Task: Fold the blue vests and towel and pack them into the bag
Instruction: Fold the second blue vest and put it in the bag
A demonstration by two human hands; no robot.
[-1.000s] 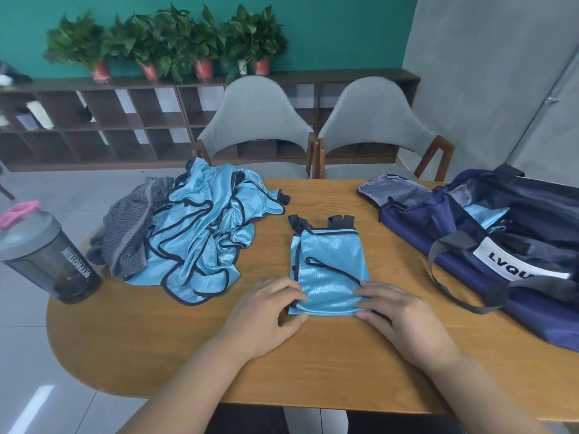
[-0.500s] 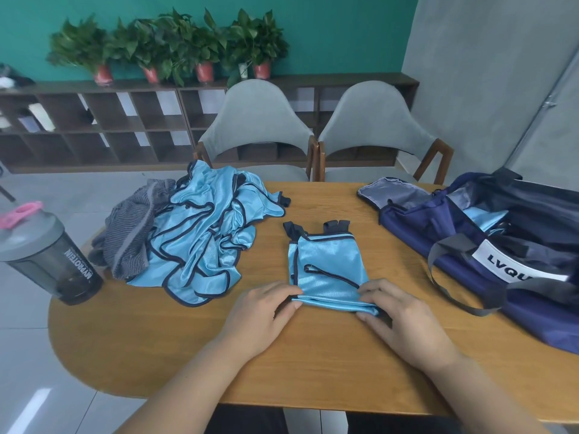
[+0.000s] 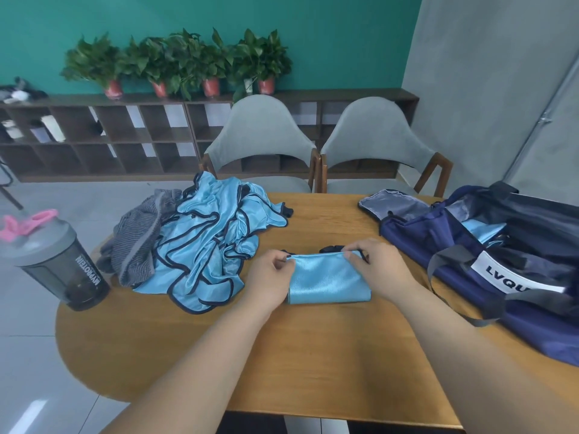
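Observation:
A light blue vest [image 3: 327, 281] with dark trim lies folded into a short rectangle at the table's middle. My left hand [image 3: 271, 274] pinches its far left corner and my right hand [image 3: 377, 266] pinches its far right corner, both holding the folded-over edge. A heap of unfolded blue vests [image 3: 213, 242] lies to the left, with a grey striped towel [image 3: 141, 242] against its left side. The navy bag [image 3: 488, 261] lies open at the right, with blue fabric showing inside it.
A grey shaker bottle [image 3: 59, 261] with a pink loop stands at the wooden table's [image 3: 313, 355] left edge. Two grey chairs [image 3: 260, 145] stand behind the table. A low shelf with potted plants [image 3: 175, 64] lines the far wall.
Both hands have lifted the vest's near edge and carried it away from me over its far half, so the vest is now half as long. The heap, towel and bag stay put.

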